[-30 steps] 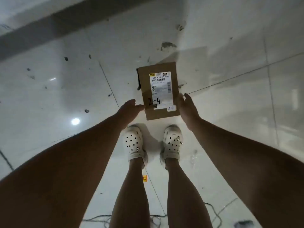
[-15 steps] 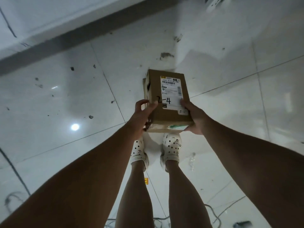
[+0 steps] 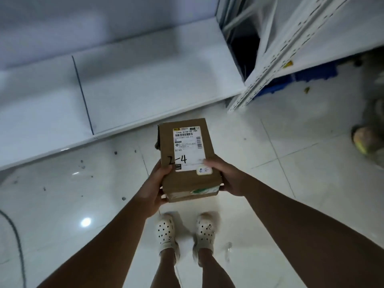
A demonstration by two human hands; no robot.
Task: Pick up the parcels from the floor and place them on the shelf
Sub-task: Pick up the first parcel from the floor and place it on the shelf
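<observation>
Cardboard parcel held off the floor between both hands

The left hand clasps the parcel's near left edge, thumb on top by the handwritten "2-4"; the right hand clasps the near right edge, thumb on the white shipping label; directly below the grip stand two white perforated clogs on the glossy tiled floor; beyond the parcel runs a low white shelf; farther right rises a perforated white upright, blue bins just behind it.
</observation>
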